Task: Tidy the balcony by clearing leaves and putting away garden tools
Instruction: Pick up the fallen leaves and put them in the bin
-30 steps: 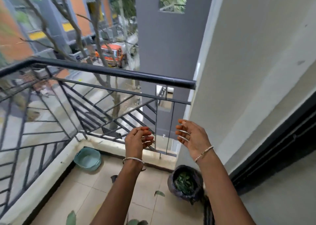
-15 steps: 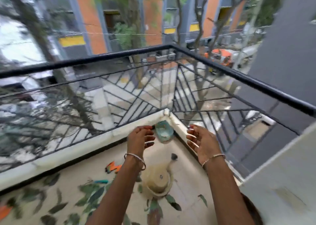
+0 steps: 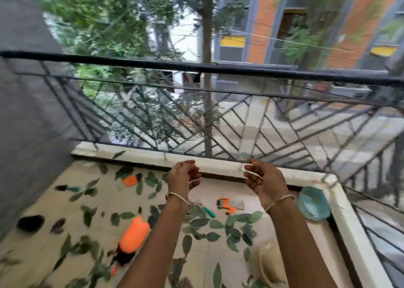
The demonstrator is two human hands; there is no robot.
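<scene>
My left hand and my right hand are raised side by side in front of me, palms facing each other, fingers loosely curled and holding nothing. Below them the tiled balcony floor is strewn with several green leaves. Garden tools lie among the leaves: an orange spray bottle, an orange-handled tool, a teal-handled tool, another orange tool near the ledge and a small teal-handled tool at the left.
A black metal railing on a white ledge bounds the balcony ahead and to the right. A teal bowl sits in the right corner. A beige pot stands at the lower right. A grey wall closes the left side.
The view has swung left from the bag of leaves by the wall to the leaf-strewn floor with tools. Both hands stay raised and hold nothing.
</scene>
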